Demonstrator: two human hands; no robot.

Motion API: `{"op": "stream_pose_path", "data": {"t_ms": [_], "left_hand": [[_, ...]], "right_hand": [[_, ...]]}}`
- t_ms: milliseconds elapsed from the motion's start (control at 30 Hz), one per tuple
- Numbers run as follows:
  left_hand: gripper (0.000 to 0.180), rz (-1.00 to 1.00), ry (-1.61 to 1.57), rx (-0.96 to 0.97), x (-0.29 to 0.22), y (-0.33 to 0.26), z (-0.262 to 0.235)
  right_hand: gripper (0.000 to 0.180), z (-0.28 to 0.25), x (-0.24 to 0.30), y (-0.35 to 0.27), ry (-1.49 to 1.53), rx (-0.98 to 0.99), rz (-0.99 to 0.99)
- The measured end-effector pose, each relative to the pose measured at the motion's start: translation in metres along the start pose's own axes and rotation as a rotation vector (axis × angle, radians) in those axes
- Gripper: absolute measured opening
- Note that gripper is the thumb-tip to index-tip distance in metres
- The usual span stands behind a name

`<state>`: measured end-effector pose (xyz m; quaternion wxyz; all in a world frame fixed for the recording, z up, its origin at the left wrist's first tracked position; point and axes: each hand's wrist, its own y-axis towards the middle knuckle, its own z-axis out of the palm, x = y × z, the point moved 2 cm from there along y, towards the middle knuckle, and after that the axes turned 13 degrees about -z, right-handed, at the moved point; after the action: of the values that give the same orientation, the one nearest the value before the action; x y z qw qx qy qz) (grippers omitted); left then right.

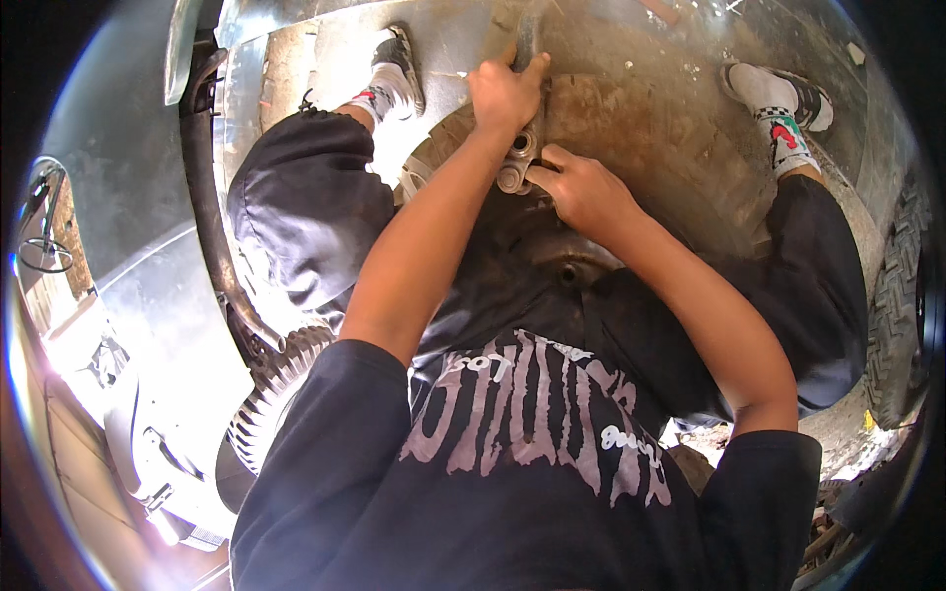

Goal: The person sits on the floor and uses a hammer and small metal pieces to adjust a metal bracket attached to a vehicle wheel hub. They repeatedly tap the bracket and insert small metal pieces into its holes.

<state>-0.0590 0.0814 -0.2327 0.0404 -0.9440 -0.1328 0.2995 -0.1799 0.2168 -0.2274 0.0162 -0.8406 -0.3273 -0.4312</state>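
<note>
Both your bare forearms come up from the lower edge and meet near the top middle of the view, between your spread knees. Your left hand (503,94) sits farther out, arm nearly straight, palm down, fingers curled closed in a grip with the knuckles facing up. Your right hand (581,187) lies nearer to you and just to the right of the left wrist, elbow bent outward, wrist slightly cocked, its thumb and forefinger pinched inward toward the left hand while the remaining fingers stay loosely curled.
</note>
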Motion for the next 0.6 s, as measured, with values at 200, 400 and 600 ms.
{"op": "stream_pose_path", "data": {"t_ms": [200, 400, 600], "left_hand": [[0.064, 0.013, 0.038, 0.005, 0.006, 0.007, 0.002], [0.059, 0.039, 0.028, -0.006, 0.006, 0.006, 0.002], [0.058, 0.074, 0.020, -0.026, 0.009, 0.008, 0.006]], "right_hand": [[0.024, -0.012, 0.004, -0.001, -0.016, 0.095, 0.044], [0.025, -0.006, 0.008, -0.001, -0.023, 0.077, 0.082], [0.027, -0.001, 0.004, 0.004, 0.070, 0.051, 0.069]]}}
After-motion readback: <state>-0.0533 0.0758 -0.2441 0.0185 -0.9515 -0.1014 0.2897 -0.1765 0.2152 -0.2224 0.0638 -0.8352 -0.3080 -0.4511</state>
